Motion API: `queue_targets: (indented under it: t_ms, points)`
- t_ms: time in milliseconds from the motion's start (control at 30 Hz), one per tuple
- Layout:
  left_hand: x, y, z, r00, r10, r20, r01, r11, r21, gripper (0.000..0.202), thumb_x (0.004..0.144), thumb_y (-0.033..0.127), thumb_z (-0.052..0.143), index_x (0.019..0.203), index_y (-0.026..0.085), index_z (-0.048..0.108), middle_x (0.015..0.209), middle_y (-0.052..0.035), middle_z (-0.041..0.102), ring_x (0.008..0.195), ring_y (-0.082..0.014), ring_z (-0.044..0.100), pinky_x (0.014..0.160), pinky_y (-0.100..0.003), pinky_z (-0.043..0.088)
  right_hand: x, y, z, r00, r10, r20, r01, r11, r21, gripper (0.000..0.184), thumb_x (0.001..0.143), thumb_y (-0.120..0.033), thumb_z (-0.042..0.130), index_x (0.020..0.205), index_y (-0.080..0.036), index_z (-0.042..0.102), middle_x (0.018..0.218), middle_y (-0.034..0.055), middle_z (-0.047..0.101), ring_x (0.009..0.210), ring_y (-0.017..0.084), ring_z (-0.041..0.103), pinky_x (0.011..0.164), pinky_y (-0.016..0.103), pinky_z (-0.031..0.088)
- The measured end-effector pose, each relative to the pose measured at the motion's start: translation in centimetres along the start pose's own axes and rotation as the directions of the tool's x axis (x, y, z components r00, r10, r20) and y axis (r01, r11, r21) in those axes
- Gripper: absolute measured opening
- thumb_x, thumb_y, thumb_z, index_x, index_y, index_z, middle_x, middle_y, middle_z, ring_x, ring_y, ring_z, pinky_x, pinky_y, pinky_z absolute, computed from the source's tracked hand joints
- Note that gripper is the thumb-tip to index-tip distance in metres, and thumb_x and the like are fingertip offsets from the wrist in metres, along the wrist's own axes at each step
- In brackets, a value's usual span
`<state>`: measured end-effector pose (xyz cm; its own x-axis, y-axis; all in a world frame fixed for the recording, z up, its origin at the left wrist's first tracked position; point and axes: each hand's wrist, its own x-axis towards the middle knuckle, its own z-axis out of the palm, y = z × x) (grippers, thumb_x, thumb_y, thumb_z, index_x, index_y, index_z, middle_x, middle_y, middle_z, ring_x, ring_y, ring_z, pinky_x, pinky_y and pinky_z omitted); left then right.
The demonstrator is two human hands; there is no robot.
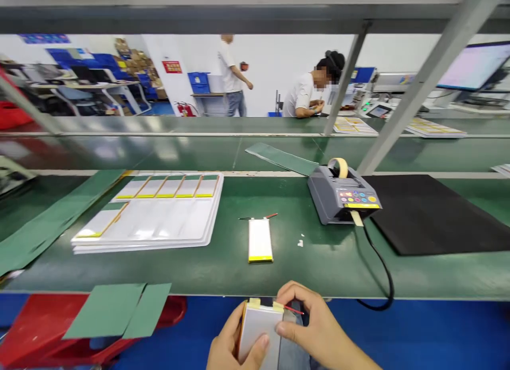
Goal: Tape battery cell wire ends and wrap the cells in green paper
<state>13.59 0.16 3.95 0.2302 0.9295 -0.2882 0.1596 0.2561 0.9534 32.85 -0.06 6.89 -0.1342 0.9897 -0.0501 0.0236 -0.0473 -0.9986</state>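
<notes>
A silver pouch battery (263, 319) is held up in front of the table's near edge. My left hand (229, 344) is closed round its left side, thumb on the face. My right hand (313, 323) grips its top right corner between thumb and fingers, beside a piece of cream tape (278, 307). Another bit of tape sits on the top edge to the left. A red wire (294, 309) sticks out to the right under my right fingers. A second pouch battery (260, 240) lies flat on the green table, its black and red wires spread at the top.
White stacked trays (171, 218) with several batteries stand on the left. A grey tape dispenser (342, 194) with a cable and a black mat (438, 213) are on the right. A red chair (43, 327) carries green sheets. Two people are beyond the bench.
</notes>
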Motion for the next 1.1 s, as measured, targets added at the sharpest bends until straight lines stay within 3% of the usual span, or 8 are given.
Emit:
queue_targets:
  t_ms: [133, 300, 367, 467, 600, 767, 967, 1100]
  points:
    - [-0.5, -1.5, -1.9, 0.993, -0.064, 0.102, 0.09, 0.958, -0.272, 0.064, 0.068, 0.053, 0.07, 0.115, 0.013, 0.055, 0.103, -0.0126, 0.069, 0.087, -0.0244, 0.065, 0.076, -0.029, 0.05, 0.5, 5.4, 4.2, 0.957, 0.201, 0.207, -0.258, 0.917, 0.303, 0.051, 0.061, -0.051, 0.078, 0.088, -0.02, 0.049, 0.077, 0.0009, 0.06, 0.07, 0.015, 0.058, 0.065, 0.025, 0.042]
    - [-2.4, -6.1, -6.1, 0.984, -0.172, -0.038, 0.126, 0.837, -0.532, 0.058, 0.064, 0.051, 0.075, 0.104, 0.013, 0.06, 0.095, -0.0106, 0.069, 0.08, -0.0213, 0.064, 0.07, -0.028, 0.046, 2.3, 10.8, 10.0, 0.876, 0.324, 0.358, -0.436, 0.849, 0.299, 0.066, 0.052, -0.058, 0.081, 0.093, -0.017, 0.05, 0.069, 0.0011, 0.061, 0.057, 0.014, 0.06, 0.055, 0.023, 0.044]
    - [-3.1, -7.3, -8.0, 0.968, -0.238, -0.077, 0.151, 0.802, -0.578, 0.067, 0.06, 0.052, 0.077, 0.109, 0.013, 0.056, 0.091, -0.0098, 0.069, 0.074, -0.0207, 0.064, 0.064, -0.027, 0.046, 3.4, 11.3, 12.5, 0.852, 0.344, 0.395, -0.467, 0.841, 0.274, 0.067, 0.05, -0.058, 0.081, 0.093, -0.017, 0.051, 0.069, 0.0018, 0.062, 0.054, 0.014, 0.059, 0.05, 0.022, 0.043]
    - [-3.7, -7.5, -11.3, 0.94, -0.321, -0.115, 0.215, 0.819, -0.531, 0.075, 0.057, 0.054, 0.076, 0.115, 0.013, 0.05, 0.081, -0.0075, 0.069, 0.062, -0.0178, 0.061, 0.054, -0.024, 0.042, 5.1, 10.8, 16.3, 0.833, 0.357, 0.423, -0.489, 0.833, 0.26, 0.066, 0.049, -0.054, 0.083, 0.092, -0.015, 0.051, 0.065, 0.0003, 0.061, 0.052, 0.013, 0.057, 0.044, 0.02, 0.04]
    - [-3.5, -6.2, -15.4, 0.919, -0.351, -0.178, 0.241, 0.86, -0.45, 0.06, 0.064, 0.048, 0.074, 0.11, 0.014, 0.054, 0.074, -0.0034, 0.068, 0.054, -0.0131, 0.057, 0.047, -0.02, 0.037, 7.3, 10.2, 20.2, 0.862, 0.344, 0.373, -0.463, 0.834, 0.301, 0.063, 0.049, -0.048, 0.085, 0.092, -0.015, 0.053, 0.063, -0.0002, 0.062, 0.056, 0.013, 0.057, 0.047, 0.019, 0.04]
    - [-3.0, -5.3, -18.2, 0.923, -0.343, -0.173, 0.247, 0.874, -0.419, 0.049, 0.067, 0.043, 0.073, 0.102, 0.014, 0.057, 0.073, -0.0022, 0.068, 0.057, -0.0143, 0.059, 0.049, -0.02, 0.038, 8.7, 9.7, 22.2, 0.872, 0.326, 0.365, -0.452, 0.824, 0.343, 0.062, 0.049, -0.04, 0.086, 0.095, -0.013, 0.055, 0.069, 0.003, 0.067, 0.057, 0.013, 0.057, 0.054, 0.022, 0.042]
    - [-3.0, -5.2, -18.9, 0.935, -0.323, -0.15, 0.238, 0.88, -0.411, 0.05, 0.069, 0.045, 0.071, 0.104, 0.013, 0.056, 0.076, -0.0024, 0.068, 0.061, -0.014, 0.058, 0.053, -0.021, 0.039, 9.0, 8.2, 22.1, 0.862, 0.338, 0.377, -0.47, 0.811, 0.348, 0.053, 0.055, -0.031, 0.084, 0.096, -0.012, 0.057, 0.07, 0.003, 0.067, 0.063, 0.014, 0.059, 0.059, 0.023, 0.043]
    - [-3.0, -5.2, -19.3, 0.941, -0.314, -0.13, 0.237, 0.881, -0.409, 0.047, 0.071, 0.043, 0.069, 0.105, 0.013, 0.055, 0.078, -0.0037, 0.068, 0.062, -0.015, 0.059, 0.054, -0.022, 0.039, 9.0, 8.0, 22.4, 0.855, 0.359, 0.375, -0.49, 0.797, 0.354, 0.052, 0.058, -0.037, 0.081, 0.097, -0.012, 0.058, 0.07, 0.0024, 0.066, 0.063, 0.015, 0.06, 0.059, 0.024, 0.045]
